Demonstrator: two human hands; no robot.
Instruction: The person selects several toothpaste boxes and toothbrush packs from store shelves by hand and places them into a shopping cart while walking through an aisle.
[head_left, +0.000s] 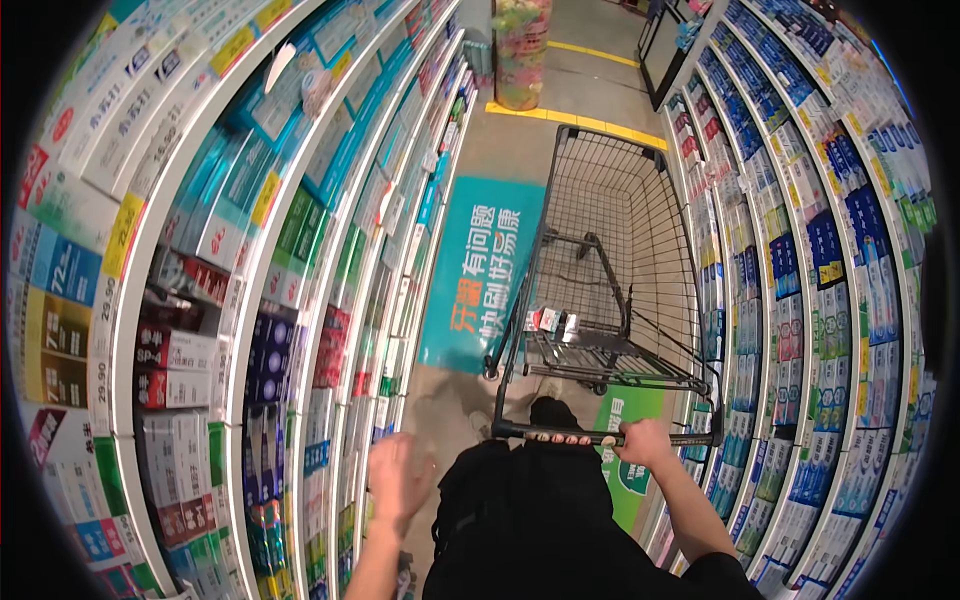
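My right hand (643, 448) grips the dark handle bar (559, 437) of a wire shopping cart (637, 180), near the bar's right part. Out to the left of the cart, my left hand (401, 472) is in the air beside the left shelves, blurred, with the thumb apart from the fingers and nothing seen in it. A few small boxes (549, 321) lie at the rear left of the cart, close to the folding wire seat (600, 352). The main basket of the cart shows bare wire mesh.
Tall shelves (259, 232) of boxed goods with price tags line the left side. More shelves (795, 225) with packaged goods, seemingly toothpaste and toothbrushes, rise close to the cart's right side. A teal floor sticker (480, 277) bears writing. A colourful column (519, 56) stands ahead, beyond the left shelves.
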